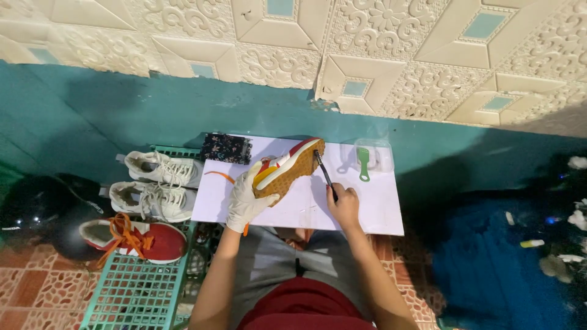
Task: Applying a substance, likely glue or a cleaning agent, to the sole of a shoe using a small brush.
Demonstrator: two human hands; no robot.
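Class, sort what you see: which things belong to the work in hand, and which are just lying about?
In use: left hand, gloved, holding the sneaker; right hand with the thin brush; white board.

Lying about: white sneakers, red sneaker, green brush, helmet.

The left hand (246,205) wears a thin, whitish glove that ends at the wrist, slightly wrinkled over the fingers (252,177). The right hand (344,206) is bare. Both forearms are uncovered, with no sleeves in sight. Lower down, the person wears grey shorts or trousers, and a dark red garment, perhaps a shirt, at the bottom edge.
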